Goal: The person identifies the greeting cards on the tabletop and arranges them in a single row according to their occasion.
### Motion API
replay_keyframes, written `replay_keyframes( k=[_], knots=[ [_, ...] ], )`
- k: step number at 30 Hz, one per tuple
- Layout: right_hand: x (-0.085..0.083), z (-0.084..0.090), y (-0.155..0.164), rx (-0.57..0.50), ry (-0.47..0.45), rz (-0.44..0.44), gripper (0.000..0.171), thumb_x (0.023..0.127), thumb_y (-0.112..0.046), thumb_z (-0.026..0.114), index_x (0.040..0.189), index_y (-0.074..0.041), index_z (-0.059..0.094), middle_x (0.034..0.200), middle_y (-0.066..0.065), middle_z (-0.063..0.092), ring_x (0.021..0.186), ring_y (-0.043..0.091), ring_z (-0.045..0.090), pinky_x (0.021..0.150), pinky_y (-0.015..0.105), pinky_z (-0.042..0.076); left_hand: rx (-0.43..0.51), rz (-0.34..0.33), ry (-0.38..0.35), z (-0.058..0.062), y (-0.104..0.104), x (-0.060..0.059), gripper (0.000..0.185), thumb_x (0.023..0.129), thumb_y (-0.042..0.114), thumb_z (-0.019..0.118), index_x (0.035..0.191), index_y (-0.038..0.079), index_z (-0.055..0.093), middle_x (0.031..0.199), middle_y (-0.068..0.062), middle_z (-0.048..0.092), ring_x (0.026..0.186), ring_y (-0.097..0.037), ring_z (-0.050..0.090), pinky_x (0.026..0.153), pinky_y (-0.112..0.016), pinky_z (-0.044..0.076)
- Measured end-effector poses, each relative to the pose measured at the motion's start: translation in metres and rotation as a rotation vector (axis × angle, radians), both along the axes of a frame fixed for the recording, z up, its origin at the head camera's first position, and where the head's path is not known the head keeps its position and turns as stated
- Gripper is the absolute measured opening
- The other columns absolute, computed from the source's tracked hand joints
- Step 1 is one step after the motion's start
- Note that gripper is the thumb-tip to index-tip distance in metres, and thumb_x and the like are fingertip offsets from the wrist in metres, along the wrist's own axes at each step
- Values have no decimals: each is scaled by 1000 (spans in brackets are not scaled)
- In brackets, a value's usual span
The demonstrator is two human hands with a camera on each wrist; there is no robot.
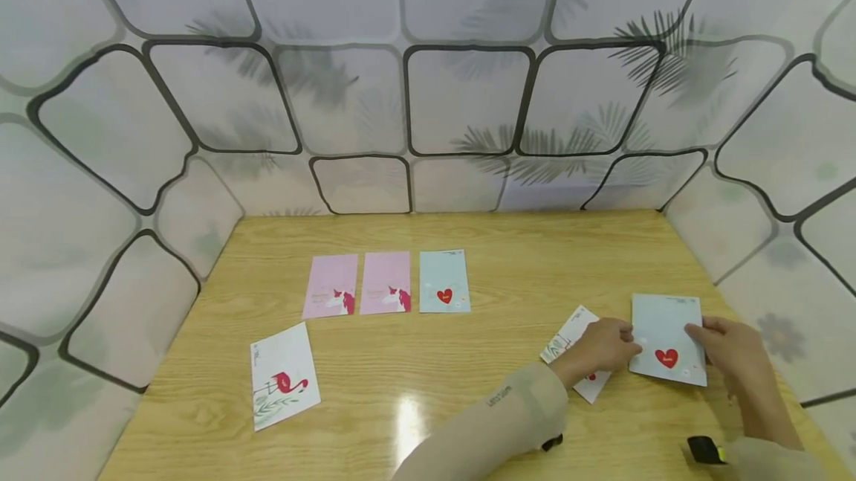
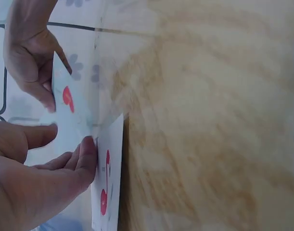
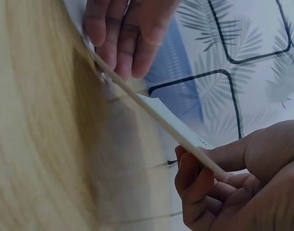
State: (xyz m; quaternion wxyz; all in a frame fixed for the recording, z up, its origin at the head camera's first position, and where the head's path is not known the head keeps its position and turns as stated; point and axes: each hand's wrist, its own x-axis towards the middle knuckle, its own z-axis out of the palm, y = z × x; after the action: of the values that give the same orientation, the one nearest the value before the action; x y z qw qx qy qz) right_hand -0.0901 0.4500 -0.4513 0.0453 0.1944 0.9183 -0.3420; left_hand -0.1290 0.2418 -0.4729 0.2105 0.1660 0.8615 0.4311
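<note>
My right hand (image 1: 732, 351) pinches the right edge of a light blue card (image 1: 665, 325) with a red heart, thumb on its face. The right wrist view shows this card (image 3: 156, 118) edge-on and tilted, its edge tan. At the card's left edge is my left hand (image 1: 602, 347), thumb and fingers apart in the left wrist view, fingertips right at the card's corner. Under the left hand and wrist lies a white card (image 1: 565, 336) with green leaves and a red print, partly hidden. The left wrist view shows its red print (image 2: 106, 187) more fully.
At the back stand out two pink unicorn cards (image 1: 331, 284) and a light blue heart card (image 1: 444, 280), laid in a row. A white flamingo card (image 1: 284, 373) lies askew at the left. Patterned walls (image 1: 468, 98) border the wooden table (image 1: 401, 362) behind and on both sides.
</note>
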Motion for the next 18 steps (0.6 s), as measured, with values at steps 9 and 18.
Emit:
replay_keyframes(
  k=[9,18],
  knots=[
    [1,21,-9,-57,32,-42,69,106,-39,56,142,20,45,105,22,72,75,14,67,61,28,56,329,132,-24,8,-13,-4,16,100,13,71,113,6,76,84,8,71,71,1,64,60,-13,52],
    [-5,35,-33,-112,146,-7,69,106,-41,57,137,20,51,97,10,73,69,4,67,61,22,56,473,144,22,26,-39,-20,13,102,15,68,99,5,75,68,7,64,59,-1,60,55,-15,51]
  ],
)
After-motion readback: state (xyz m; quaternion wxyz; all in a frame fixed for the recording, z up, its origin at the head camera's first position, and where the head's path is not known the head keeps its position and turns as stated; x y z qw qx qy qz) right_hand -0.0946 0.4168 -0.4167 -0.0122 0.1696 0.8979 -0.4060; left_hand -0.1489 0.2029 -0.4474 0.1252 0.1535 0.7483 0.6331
